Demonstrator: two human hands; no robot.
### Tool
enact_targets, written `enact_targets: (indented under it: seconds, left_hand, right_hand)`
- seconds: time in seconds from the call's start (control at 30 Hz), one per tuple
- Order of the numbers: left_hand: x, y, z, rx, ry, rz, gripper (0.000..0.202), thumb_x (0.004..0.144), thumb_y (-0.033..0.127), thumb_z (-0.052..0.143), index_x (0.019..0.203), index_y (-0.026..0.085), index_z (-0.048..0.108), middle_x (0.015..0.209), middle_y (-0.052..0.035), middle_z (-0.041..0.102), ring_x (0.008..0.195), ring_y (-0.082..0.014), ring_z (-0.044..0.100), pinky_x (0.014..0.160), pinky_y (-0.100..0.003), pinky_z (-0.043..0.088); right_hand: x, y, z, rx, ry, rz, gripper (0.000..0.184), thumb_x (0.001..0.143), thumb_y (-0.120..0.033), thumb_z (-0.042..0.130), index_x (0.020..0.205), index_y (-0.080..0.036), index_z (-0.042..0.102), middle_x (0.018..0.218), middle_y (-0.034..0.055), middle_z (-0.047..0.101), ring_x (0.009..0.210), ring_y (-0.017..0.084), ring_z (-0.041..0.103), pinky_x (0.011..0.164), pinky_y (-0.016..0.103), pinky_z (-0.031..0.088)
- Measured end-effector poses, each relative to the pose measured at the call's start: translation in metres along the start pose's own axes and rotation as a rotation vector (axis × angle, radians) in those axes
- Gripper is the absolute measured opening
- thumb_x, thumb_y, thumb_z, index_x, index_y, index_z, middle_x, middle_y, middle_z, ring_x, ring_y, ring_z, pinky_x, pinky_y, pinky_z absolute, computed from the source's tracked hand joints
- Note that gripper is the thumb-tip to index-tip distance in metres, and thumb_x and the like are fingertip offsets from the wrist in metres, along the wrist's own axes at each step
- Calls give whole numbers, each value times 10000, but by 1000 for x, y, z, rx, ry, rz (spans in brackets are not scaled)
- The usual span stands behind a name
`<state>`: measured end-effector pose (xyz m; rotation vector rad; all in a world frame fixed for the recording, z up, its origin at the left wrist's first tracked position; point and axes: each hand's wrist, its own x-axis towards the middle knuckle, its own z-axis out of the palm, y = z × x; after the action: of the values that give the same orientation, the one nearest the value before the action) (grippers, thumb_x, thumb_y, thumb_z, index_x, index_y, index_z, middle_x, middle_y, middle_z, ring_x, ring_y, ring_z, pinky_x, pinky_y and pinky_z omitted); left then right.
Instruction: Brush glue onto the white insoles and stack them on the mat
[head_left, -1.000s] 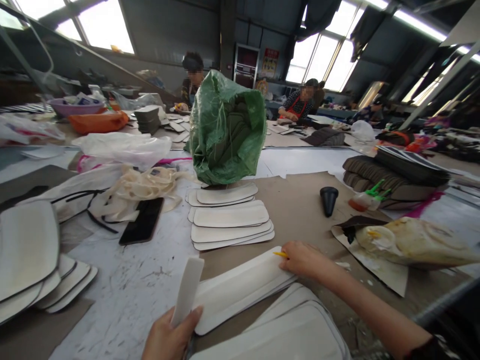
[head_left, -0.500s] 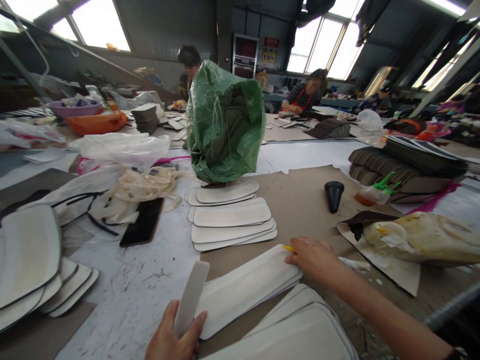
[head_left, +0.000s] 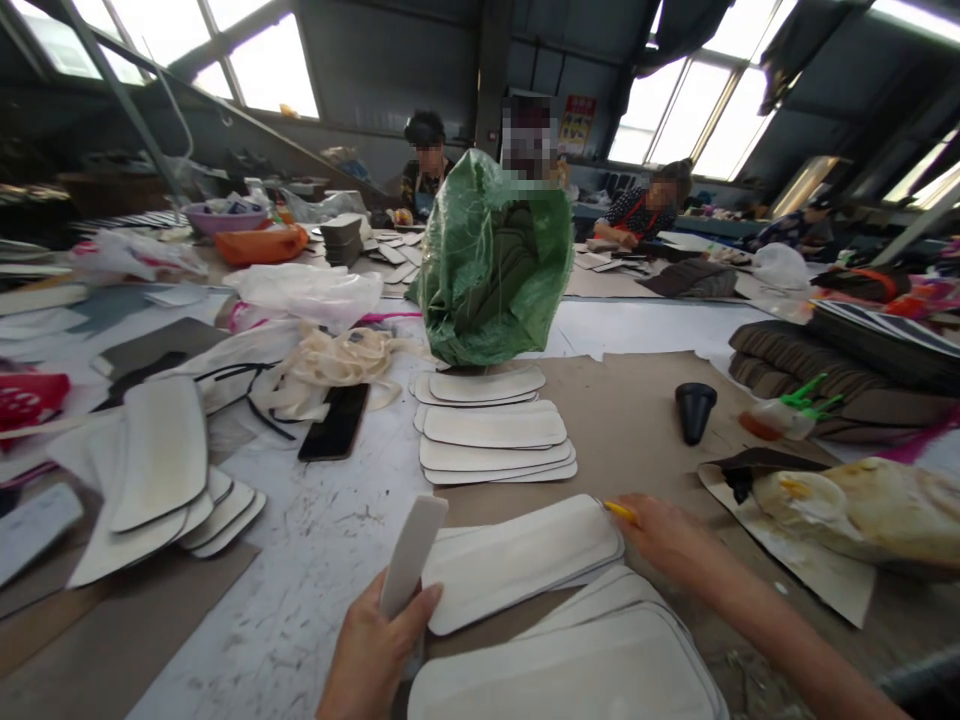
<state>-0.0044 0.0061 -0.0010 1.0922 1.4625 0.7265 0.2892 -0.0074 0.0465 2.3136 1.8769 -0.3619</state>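
My left hand point(head_left: 375, 655) is closed around a narrow white strip point(head_left: 411, 553) that stands tilted upward at the near edge of the table. My right hand point(head_left: 664, 538) holds a small yellow tool point(head_left: 619, 511), its tip against the far right end of a long white padded panel point(head_left: 521, 555) that lies on top of a stack. More white panels point(head_left: 577, 665) lie just in front of me. Beyond them sits a stack of rounded white panels point(head_left: 495, 440).
A green woven sack point(head_left: 495, 265) stands behind the stacks. A black phone point(head_left: 334, 422) and cream straps point(head_left: 330, 365) lie to the left, white panels point(head_left: 161, 475) further left. A black cone point(head_left: 694, 410), spray bottle point(head_left: 784, 415) and a glue-smeared bag point(head_left: 862, 505) sit right. Other people work at the far tables.
The camera has turned left, so more of the left panel pile shows. My hands keep their hold; the yellow tool stays at the end of the panel.
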Motion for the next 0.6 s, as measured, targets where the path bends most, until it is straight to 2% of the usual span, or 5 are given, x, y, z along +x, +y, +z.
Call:
enact_targets:
  seconds: [0.13, 0.23, 0.43, 0.5, 0.6]
  left_hand:
    - [-4, 7, -4, -134, 37, -32, 336, 562, 468, 642, 646, 172, 508, 451, 79, 383, 432, -88, 302, 414, -215, 231]
    - [-5, 8, -12, -104, 52, -8, 360, 587, 493, 614, 732, 174, 532, 469, 73, 413, 449, -105, 347, 432, -218, 274]
    - [-2, 4, -29, 182, 79, 358, 202, 672, 403, 545, 642, 204, 556, 680, 14, 515, 685, -171, 474, 662, -269, 362]
    - [-3, 7, -30, 73, 23, 341, 185, 681, 372, 542, 622, 197, 539, 608, 35, 486, 604, -137, 446, 586, -243, 349]
    - [-7, 15, -29, -188, 11, 159, 259, 601, 406, 632, 647, 172, 531, 481, 64, 435, 475, -97, 389, 467, -210, 307]
  right_hand:
    - [3, 5, -2, 36, 10, -6, 318, 822, -284, 303, 869, -207, 608, 878, 94, 665, 837, 254, 597, 624, 299, 398]
    - [0, 7, -3, 34, 29, 0, 301, 807, -261, 318, 859, -200, 608, 885, 113, 661, 838, 270, 593, 626, 314, 387]
    - [-16, 5, -11, 41, 75, -28, 305, 827, -277, 298, 758, -202, 586, 766, 80, 665, 749, 220, 600, 632, 288, 359]
    - [-21, 2, -15, 45, 98, -30, 317, 837, -315, 290, 740, -203, 571, 747, 71, 660, 725, 216, 595, 621, 289, 351]
    - [-27, -3, -20, 89, 120, -47, 356, 835, -404, 298, 678, -205, 548, 693, 59, 645, 652, 208, 577, 581, 289, 342]
